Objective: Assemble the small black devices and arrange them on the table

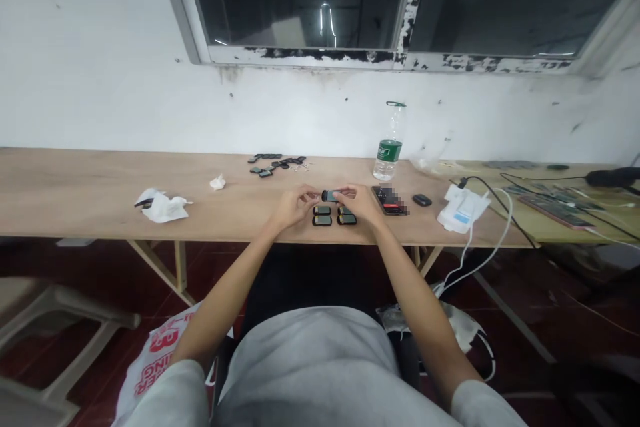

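My right hand (358,201) grips a small black-edged piece with a grey-green face (329,196) between thumb and fingers. Just left of that piece, my left hand (296,205) has its fingertips pinched together; what is between them, if anything, is too small to make out. On the wooden table (240,213), below the held piece, several similar pieces lie in two short columns, a left piece (322,220) and a right piece (347,219) being the nearest to me. Farther back lies a loose group of the same dark pieces (265,173), with tiny pale bits (300,167) beside it.
Right of my hands lie a phone (390,201) and a small black case (422,200). A water bottle (388,153) stands behind them. A white box with cables (463,208) is farther right. Crumpled tissues (165,207) lie on the left; a plastic stool (65,320) stands below.
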### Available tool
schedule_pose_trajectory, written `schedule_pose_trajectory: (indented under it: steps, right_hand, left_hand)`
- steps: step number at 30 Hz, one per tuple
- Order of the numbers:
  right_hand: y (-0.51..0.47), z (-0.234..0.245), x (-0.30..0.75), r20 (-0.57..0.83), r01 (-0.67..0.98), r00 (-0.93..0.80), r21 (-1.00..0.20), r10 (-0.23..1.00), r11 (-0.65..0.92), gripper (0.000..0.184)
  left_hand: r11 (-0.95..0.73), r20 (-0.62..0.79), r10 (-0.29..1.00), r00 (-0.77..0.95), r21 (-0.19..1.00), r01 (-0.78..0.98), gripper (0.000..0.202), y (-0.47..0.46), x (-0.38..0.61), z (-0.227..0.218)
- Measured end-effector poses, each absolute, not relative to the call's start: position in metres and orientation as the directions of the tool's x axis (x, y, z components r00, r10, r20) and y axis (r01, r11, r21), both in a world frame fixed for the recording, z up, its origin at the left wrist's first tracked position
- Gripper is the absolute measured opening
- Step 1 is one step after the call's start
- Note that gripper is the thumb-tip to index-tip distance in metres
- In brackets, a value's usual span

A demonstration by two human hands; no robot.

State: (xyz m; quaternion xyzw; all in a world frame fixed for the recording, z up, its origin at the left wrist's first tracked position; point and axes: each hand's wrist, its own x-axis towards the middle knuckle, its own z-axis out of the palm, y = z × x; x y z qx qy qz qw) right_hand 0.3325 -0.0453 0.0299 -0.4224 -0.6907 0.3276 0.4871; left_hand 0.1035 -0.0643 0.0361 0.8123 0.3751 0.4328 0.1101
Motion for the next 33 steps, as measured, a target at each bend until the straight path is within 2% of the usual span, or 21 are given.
schedule_pose_trajectory:
  steps: [7, 13, 17, 21, 33]
  right_hand:
    - [-0.053, 0.034, 0.325, 0.390, 0.136, -0.200, -0.897, 0.899, 0.420, 0.024]
    - [-0.059, 0.039, 0.324, 0.400, 0.092, -0.203, -0.901, 0.894, 0.424, 0.022]
    - [-0.057, 0.038, 0.323, 0.388, 0.064, -0.225, -0.909, 0.894, 0.411, 0.023]
    - [-0.054, 0.034, 0.321, 0.394, 0.054, -0.250, -0.906, 0.884, 0.419, 0.024]
    - [-0.062, 0.036, 0.314, 0.399, 0.055, -0.274, -0.902, 0.875, 0.429, 0.016]
  left_hand:
    - [-0.682, 0.620, 0.713, 0.328, 0.503, 0.532, 0.032, -0.066, 0.106, 0.037]
    - [-0.736, 0.678, 0.656, 0.332, 0.478, 0.479, 0.025, -0.068, 0.110, 0.039]
    - [-0.681, 0.626, 0.730, 0.275, 0.627, 0.378, 0.026, -0.065, 0.111, 0.035]
    - [-0.572, 0.530, 0.818, 0.223, 0.789, 0.224, 0.040, -0.061, 0.110, 0.033]
    - [-0.430, 0.411, 0.900, 0.146, 0.891, 0.146, 0.040, -0.058, 0.106, 0.032]
